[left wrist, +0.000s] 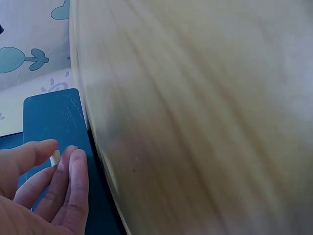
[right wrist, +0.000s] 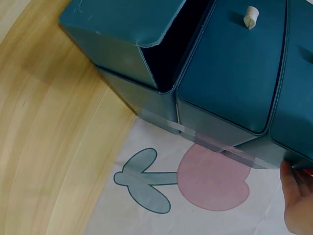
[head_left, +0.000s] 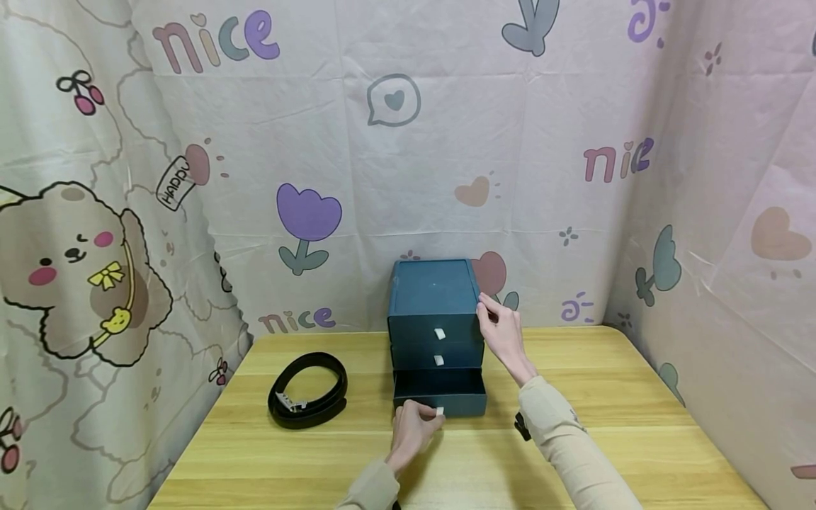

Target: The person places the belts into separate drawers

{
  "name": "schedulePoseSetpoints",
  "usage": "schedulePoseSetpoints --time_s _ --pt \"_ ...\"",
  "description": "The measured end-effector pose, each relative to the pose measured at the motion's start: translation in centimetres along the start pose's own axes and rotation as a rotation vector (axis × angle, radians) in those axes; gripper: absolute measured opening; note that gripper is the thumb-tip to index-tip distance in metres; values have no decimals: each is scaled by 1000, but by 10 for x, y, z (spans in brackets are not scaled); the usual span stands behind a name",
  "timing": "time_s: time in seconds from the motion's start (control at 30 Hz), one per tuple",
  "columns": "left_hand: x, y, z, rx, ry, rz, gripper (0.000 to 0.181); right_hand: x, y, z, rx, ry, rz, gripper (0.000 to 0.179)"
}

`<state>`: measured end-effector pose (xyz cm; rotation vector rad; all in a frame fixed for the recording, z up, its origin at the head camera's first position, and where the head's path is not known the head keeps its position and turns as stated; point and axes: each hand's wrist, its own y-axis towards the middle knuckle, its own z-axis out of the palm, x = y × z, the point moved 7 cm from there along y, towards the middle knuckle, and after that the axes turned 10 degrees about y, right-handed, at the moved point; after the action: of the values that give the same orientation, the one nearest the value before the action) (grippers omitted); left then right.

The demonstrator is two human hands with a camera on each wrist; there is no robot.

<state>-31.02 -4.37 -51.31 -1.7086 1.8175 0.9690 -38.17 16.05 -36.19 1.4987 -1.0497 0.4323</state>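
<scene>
A dark blue three-drawer box (head_left: 435, 287) stands near the back of the table. Its bottom drawer (head_left: 462, 406) is pulled partly out, and its inside looks dark. My left hand (head_left: 413, 428) is at the front of this drawer, pinching its small white pull tab (left wrist: 55, 157) between thumb and finger. Higher up, my right hand (head_left: 503, 333) touches the box's right side near the top corner with extended fingers. In the right wrist view the middle drawer (right wrist: 230, 63) and its white tab (right wrist: 251, 17) show; the right hand is cut off by the edge.
A coiled black belt (head_left: 338, 407) with a silver buckle (head_left: 290, 404) lies left of the box on the wooden table (head_left: 229, 453). A printed curtain (head_left: 382, 184) hangs close behind the box and along both sides.
</scene>
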Motion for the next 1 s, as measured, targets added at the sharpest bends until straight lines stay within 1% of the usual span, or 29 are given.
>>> schedulePoseSetpoints --time_s 0.2,0.33,0.47,0.8,1.0 --pt "1 -2 0 3 27 -4 11 -1 0 0 -1 2 2 34" --pt "2 -3 1 19 34 -2 12 -2 0 0 -3 -1 3 34" --pt "2 -4 1 37 32 0 12 -2 0 1 -3 -2 4 34" --pt "1 -9 -3 23 38 21 11 -1 -1 0 -8 3 4 33" --pt "0 -11 -3 41 22 29 11 -1 -1 0 -11 13 5 33"
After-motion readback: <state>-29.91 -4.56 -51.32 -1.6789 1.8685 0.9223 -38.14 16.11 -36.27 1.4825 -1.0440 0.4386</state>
